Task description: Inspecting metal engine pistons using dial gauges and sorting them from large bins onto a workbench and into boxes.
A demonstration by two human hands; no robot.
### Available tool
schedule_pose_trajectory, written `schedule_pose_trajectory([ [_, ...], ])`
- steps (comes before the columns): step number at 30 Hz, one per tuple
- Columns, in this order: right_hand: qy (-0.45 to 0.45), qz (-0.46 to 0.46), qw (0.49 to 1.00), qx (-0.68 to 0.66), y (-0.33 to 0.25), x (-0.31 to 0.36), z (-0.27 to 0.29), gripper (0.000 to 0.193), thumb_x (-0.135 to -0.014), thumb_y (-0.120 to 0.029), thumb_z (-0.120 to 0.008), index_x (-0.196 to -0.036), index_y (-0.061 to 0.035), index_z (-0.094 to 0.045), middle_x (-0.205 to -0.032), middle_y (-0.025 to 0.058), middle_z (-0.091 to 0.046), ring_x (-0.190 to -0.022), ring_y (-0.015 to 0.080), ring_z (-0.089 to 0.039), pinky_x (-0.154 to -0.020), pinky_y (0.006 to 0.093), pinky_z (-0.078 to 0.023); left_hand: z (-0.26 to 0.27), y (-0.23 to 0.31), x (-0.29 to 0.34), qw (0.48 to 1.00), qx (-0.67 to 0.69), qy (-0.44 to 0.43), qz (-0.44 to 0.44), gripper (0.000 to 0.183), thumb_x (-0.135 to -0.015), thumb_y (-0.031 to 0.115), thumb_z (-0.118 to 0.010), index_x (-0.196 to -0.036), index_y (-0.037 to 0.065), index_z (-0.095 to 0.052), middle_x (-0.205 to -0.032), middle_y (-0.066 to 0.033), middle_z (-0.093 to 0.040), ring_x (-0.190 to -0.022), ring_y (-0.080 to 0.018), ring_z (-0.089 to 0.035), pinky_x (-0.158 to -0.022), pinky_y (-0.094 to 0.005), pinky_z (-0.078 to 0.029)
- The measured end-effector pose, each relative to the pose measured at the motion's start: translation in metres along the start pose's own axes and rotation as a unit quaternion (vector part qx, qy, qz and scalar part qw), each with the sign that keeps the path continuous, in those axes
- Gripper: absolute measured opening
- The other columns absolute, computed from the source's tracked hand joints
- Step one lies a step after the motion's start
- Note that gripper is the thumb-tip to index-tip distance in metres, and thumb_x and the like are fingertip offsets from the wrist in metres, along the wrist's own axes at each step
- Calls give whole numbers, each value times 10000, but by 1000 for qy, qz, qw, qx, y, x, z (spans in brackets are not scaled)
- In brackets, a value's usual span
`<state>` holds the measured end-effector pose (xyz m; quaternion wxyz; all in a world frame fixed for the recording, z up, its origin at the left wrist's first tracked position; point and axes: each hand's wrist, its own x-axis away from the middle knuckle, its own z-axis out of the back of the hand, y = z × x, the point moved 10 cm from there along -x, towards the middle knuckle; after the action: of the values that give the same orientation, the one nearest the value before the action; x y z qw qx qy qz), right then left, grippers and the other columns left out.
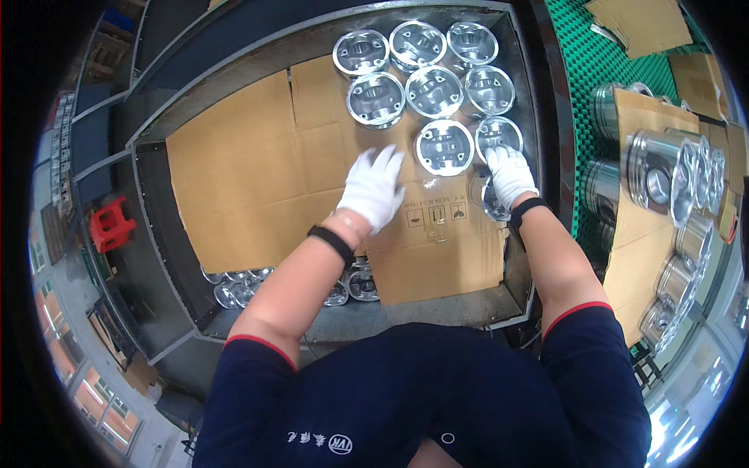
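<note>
Shiny metal pistons stand in rows with their hollow ends up, among them one piston near the middle of the bin. My right hand, in a white glove, has its fingers curled over the near rim of the rightmost piston. Its palm partly hides another piston just below. My left hand, also gloved in white, hovers over the cardboard sheet with fingers spread and nothing in it. This sheet lies inside the dark metal bin.
Below the sheet's near edge more pistons show, partly under my left forearm. Right of the bin, a green textured mat carries more pistons beside an upright cardboard piece. A red plastic stool stands off to the left.
</note>
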<state>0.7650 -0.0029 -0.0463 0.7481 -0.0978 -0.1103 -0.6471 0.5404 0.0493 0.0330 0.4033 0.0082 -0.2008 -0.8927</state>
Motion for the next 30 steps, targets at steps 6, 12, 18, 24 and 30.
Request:
schedule_pose_trajectory([
  [6, -65, -17, 998, -20, 5, -3, -3, 406, -855, -118, -527, -1260, -96, -540, -1212, 157, -572, -1202, 342, -508, -1021, 451, -391, -40, 12, -123, 992, -59, -84, 69, 765, -798, 414, -695, -1443, 108, -421, -1501, -99, -403, -1426, -450, -231, -1168, -616, -101],
  [12, -38, -12, 998, -50, 8, -2, 3, 421, -840, -130, -559, -1260, -117, -543, -1161, 125, -568, -1164, 322, -513, -1011, 443, -384, -60, 2, -157, 966, -62, -165, 189, 574, -855, 348, -612, -1373, 128, -499, -1570, -181, -271, -1468, -494, -32, -1083, -745, 1],
  [18, -48, -10, 994, -100, 12, -1, -3, 420, -850, -130, -547, -1270, -106, -543, -1164, 138, -561, -1157, 330, -509, -1007, 448, -381, -60, 1, -152, 956, -126, -225, 141, 580, -821, 299, -627, -1366, 137, -511, -1558, -168, -302, -1449, -532, -74, -1096, -736, -51],
  [24, -19, -5, 995, -96, 16, 3, -5, 405, -864, -138, -531, -1266, -98, -544, -1150, 142, -562, -1118, 331, -518, -987, 449, -390, -55, 10, -123, 940, -194, -280, -31, 593, -740, 157, -705, -1304, 124, -528, -1536, -74, -347, -1358, -590, -260, -1071, -700, -255],
  [30, -23, -1, 996, -83, 13, -1, -2, 400, -865, -148, -534, -1262, -102, -551, -1121, 139, -570, -1103, 325, -520, -980, 448, -392, -55, -4, -122, 930, -193, -256, -180, 629, -692, 60, -723, -1287, 136, -535, -1493, -56, -387, -1016, -375, -609, -801, -437, -524],
])
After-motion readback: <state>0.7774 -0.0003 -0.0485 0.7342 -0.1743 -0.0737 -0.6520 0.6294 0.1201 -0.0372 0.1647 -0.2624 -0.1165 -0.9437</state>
